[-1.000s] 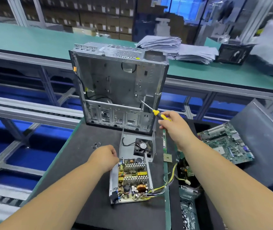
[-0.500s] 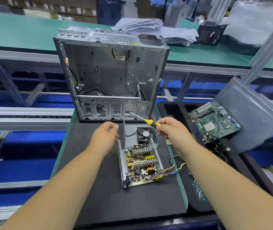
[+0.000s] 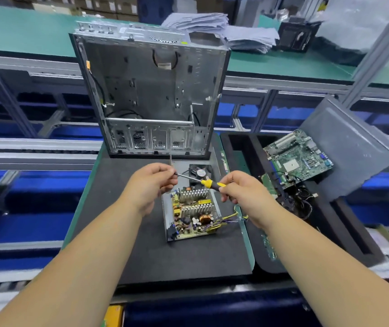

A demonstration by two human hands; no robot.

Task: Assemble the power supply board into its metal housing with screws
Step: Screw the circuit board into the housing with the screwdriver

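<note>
My right grip (image 3: 238, 188) clenches the screwdriver (image 3: 208, 183) handle while my left grip (image 3: 152, 182) pinches its tip, probably seating a screw, directly above the power supply board (image 3: 192, 214) below both.

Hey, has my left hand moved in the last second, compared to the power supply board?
Yes. The left hand came up from beside the power supply board toward the right hand, meeting the screwdriver tip.

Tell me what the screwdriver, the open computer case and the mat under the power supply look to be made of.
Screwdriver: bright steel shaft, by its shine; yellow and black handle, probably plastic or rubber.
Computer case: bare sheet metal, dull grey, with stamped slots and holes.
Mat: matte dark grey, no glare, likely foam or rubber; the look leaves that open.
</note>
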